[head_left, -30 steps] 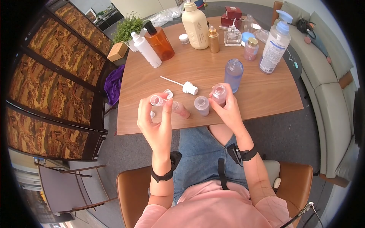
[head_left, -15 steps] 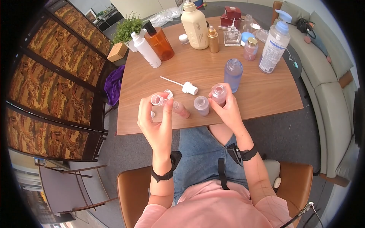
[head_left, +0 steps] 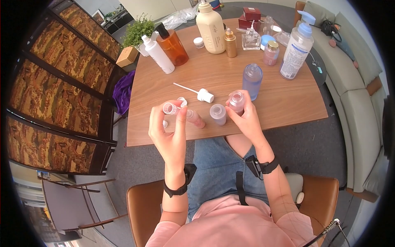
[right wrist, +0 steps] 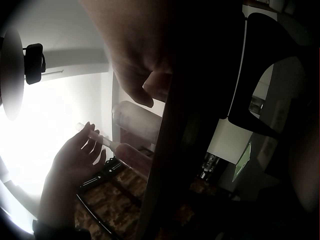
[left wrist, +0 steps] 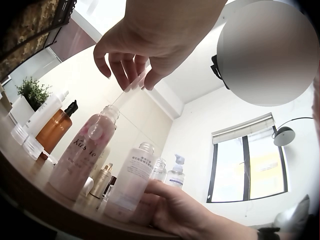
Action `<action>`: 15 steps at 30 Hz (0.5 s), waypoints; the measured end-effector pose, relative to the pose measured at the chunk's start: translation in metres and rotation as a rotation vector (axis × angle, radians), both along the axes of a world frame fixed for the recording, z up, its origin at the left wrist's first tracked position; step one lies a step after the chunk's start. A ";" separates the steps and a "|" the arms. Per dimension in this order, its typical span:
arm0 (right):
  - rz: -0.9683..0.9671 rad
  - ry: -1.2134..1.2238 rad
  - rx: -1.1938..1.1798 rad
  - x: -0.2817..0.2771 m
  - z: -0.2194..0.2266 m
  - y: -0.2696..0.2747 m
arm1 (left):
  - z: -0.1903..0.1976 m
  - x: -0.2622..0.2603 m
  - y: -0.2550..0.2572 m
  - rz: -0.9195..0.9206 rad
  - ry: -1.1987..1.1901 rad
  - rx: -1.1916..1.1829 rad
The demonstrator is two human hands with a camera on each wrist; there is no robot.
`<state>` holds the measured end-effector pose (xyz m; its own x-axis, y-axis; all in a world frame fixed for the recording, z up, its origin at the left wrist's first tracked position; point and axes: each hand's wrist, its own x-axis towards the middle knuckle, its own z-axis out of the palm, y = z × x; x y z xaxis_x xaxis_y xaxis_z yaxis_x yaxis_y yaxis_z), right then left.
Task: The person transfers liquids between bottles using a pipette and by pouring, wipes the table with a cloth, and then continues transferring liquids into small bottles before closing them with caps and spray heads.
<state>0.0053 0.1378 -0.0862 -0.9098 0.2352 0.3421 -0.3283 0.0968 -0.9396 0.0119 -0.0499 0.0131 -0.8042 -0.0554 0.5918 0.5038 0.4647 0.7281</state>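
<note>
My left hand (head_left: pixel 168 131) pinches a clear cap-like piece (head_left: pixel 169 108) between thumb and fingers. In the left wrist view, a thin stem runs from these fingers (left wrist: pixel 134 79) toward the open neck of an upright pink bottle (left wrist: pixel 82 157). That pink bottle (head_left: pixel 196 119) stands on the table beside a frosted bottle (head_left: pixel 218 115) with an open top. My right hand (head_left: pixel 248 122) holds another pink, uncapped bottle (head_left: pixel 237 103), its base resting low at the table. Behind it is an open blue bottle (head_left: pixel 252 81). A white pump head (head_left: pixel 205 96) with a long tube lies on the wood.
Toward the back of the table (head_left: pixel 150 99) stand a white spray bottle (head_left: pixel 159 56), an amber bottle (head_left: pixel 174 48), a tall cream pump bottle (head_left: pixel 212 33), a gold dropper bottle (head_left: pixel 231 44) and a clear perfume bottle (head_left: pixel 251 41). A large clear pump bottle (head_left: pixel 295 53) is at the right.
</note>
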 end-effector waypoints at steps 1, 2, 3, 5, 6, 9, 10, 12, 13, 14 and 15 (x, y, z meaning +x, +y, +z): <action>-0.003 0.002 0.000 0.000 0.000 0.000 | 0.000 0.000 0.000 0.000 0.000 0.000; -0.003 0.001 0.000 0.000 0.000 0.000 | -0.001 0.000 -0.001 -0.004 0.003 0.005; 0.000 0.002 0.002 0.000 -0.001 0.000 | -0.001 -0.001 -0.001 -0.007 0.006 0.010; 0.003 0.002 0.003 -0.001 0.000 0.000 | -0.001 -0.001 -0.001 0.002 0.008 0.006; 0.002 0.004 0.003 0.000 0.000 0.000 | -0.001 -0.001 -0.001 0.012 0.009 0.001; 0.001 0.004 0.003 0.000 0.000 0.000 | 0.000 0.000 -0.002 0.005 -0.037 0.038; 0.001 0.002 0.003 0.000 0.000 0.000 | 0.002 0.000 -0.002 0.005 -0.037 0.038; 0.001 0.006 -0.003 0.000 -0.001 0.000 | 0.006 0.001 -0.002 0.024 -0.017 0.056; 0.001 0.009 -0.009 0.000 -0.001 0.000 | 0.007 0.002 -0.001 0.024 -0.018 0.056; 0.001 0.009 -0.009 -0.001 -0.002 0.000 | 0.007 0.002 0.001 0.025 0.006 0.118; -0.004 0.006 -0.004 -0.001 -0.002 0.000 | 0.008 0.003 0.002 0.026 0.029 0.181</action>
